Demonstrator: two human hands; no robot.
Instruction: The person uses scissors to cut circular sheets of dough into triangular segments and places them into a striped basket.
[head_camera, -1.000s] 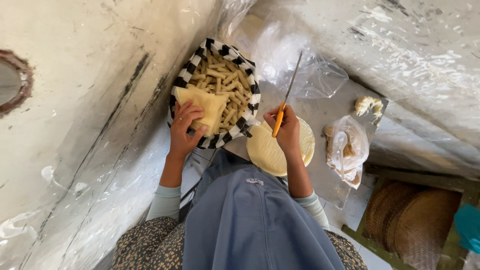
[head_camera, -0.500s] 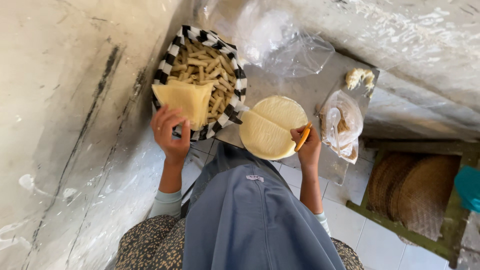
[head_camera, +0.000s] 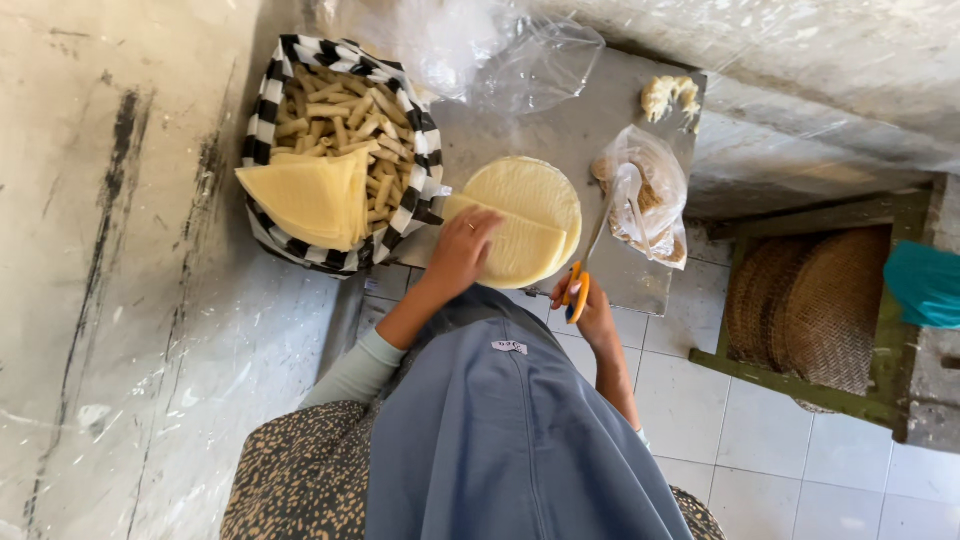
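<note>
My left hand (head_camera: 462, 250) rests flat on a stack of round pale yellow sheets (head_camera: 530, 210), pressing the folded top sheet on a grey metal table (head_camera: 560, 110). My right hand (head_camera: 590, 305) hangs at the table's near edge, gripping a knife by its orange handle (head_camera: 576, 293); the blade is hard to make out. To the left stands a black-and-white checked basket (head_camera: 420, 160) full of rolled pastry sticks (head_camera: 340, 125), with several triangular yellow sheets (head_camera: 310, 198) lying on top.
Clear plastic sheeting (head_camera: 500, 50) is bunched at the table's far side. A plastic bag with food (head_camera: 640, 195) and a lump of dough (head_camera: 668, 95) sit on the right of the table. Woven round trays (head_camera: 810, 300) rest in a green frame. Concrete wall (head_camera: 100, 250) on the left.
My left hand has left the basket and moved right onto the round sheets. My right hand has drawn back to the table's near edge and lowered the knife.
</note>
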